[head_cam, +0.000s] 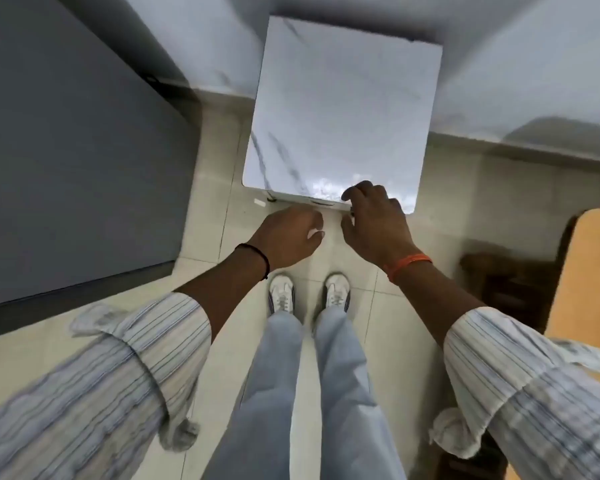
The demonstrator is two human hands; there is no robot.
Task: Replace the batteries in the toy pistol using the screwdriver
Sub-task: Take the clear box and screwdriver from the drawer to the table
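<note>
No toy pistol, screwdriver or batteries appear in the head view. A small white marble-patterned table (pixel 343 109) stands in front of me on the tiled floor. My right hand (pixel 374 220) grips the table's near edge, fingers curled over the top and thumb below. Just short of that edge, to the left, my left hand (pixel 286 237) hovers with its fingers curled under and the thumb tucked in. Nothing shows in it. The picture is motion-blurred.
A large dark grey surface (pixel 66 150) fills the left side. An orange-brown tabletop (pixel 593 278) is at the right edge, with dark wooden furniture (pixel 510 282) beside it. A pale wall runs behind the table. My shoes (pixel 309 292) stand on the tiles, and a small white scrap (pixel 259 201) lies by the table.
</note>
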